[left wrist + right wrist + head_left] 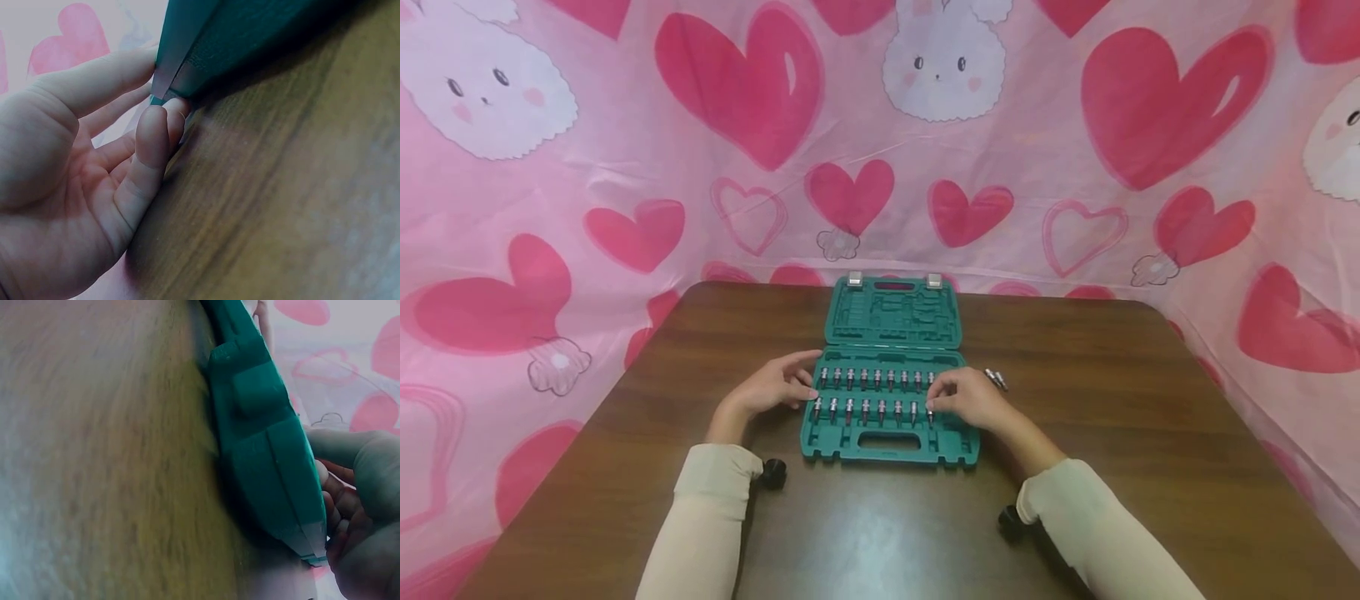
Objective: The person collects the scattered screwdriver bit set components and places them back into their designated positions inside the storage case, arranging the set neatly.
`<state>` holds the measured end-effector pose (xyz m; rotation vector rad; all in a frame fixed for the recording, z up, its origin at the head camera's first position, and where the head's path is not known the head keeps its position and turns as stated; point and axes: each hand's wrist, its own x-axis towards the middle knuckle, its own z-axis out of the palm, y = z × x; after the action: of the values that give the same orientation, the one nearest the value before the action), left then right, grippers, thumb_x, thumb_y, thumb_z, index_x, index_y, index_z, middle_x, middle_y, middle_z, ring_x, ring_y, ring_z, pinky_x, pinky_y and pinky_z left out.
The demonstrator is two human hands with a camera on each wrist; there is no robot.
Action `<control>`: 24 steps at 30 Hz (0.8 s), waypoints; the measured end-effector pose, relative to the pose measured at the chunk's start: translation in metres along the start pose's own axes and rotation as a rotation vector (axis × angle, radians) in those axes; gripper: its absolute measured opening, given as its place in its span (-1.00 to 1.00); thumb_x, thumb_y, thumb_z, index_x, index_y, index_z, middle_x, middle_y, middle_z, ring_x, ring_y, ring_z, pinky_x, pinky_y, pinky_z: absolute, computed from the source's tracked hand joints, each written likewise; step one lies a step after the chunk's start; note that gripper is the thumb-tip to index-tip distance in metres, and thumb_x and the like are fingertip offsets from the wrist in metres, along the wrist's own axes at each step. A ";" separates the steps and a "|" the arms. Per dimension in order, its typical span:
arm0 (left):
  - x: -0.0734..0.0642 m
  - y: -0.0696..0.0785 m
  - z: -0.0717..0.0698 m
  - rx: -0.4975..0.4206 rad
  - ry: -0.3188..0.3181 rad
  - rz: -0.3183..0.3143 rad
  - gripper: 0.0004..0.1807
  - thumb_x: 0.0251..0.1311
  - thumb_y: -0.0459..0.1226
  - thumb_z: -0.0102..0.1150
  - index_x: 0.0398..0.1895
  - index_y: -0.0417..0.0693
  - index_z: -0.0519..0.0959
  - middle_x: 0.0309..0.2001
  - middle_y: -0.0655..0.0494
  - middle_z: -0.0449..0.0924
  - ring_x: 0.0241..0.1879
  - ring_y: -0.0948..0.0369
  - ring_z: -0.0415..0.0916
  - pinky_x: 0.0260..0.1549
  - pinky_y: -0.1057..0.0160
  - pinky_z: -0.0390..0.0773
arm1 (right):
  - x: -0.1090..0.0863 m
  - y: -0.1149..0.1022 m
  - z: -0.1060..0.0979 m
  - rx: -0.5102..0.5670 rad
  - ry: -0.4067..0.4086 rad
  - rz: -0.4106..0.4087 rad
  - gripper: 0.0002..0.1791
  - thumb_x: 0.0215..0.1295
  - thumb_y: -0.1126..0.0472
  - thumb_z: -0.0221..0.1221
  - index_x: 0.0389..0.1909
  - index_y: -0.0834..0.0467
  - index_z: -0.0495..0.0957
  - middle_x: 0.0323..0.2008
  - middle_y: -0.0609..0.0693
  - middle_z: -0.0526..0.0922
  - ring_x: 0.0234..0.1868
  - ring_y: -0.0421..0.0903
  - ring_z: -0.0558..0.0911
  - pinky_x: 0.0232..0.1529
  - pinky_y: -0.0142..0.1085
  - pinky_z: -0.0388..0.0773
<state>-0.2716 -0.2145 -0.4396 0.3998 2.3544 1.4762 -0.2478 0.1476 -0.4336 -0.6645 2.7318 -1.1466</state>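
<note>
A green plastic tool case (pixel 891 455) lies unfolded on the table, holding two rows of silver bit sockets (pixel 865 410). At the right end of the front row, my right hand (pixel 973 400) pinches a bit socket (pixel 930 414) between thumb and fingertips, the socket upright in its row. That hand hides the right part of both rows; the right wrist view shows its curled fingers over the case rim (pixel 281 469). My left hand (pixel 771 385) rests at the left edge of the case, fingers extended. In the left wrist view, its fingertips touch the case side (pixel 187 56).
The case lid (pixel 892 312) leans back at the far side, with two pale latches on its top edge. Two loose bit sockets (pixel 996 379) lie on the brown wooden table (pixel 1075 367) right of the case. Behind the table hangs a pink cloth (pixel 760 233) with hearts.
</note>
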 end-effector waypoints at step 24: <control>0.003 -0.001 -0.001 -0.005 0.002 -0.010 -0.22 0.17 -0.31 0.34 0.46 0.06 0.24 -0.17 -0.10 0.59 -0.26 0.02 0.58 -0.28 0.12 0.61 | 0.001 0.003 0.004 0.023 0.032 0.040 -0.88 0.15 0.21 0.39 -0.45 -0.01 0.61 -0.52 -0.09 0.54 -0.41 -0.08 0.49 -0.37 -0.20 0.44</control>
<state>-0.2745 -0.2147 -0.4403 0.3853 2.3506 1.4782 -0.2488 0.1469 -0.4386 -0.5905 2.7407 -1.1883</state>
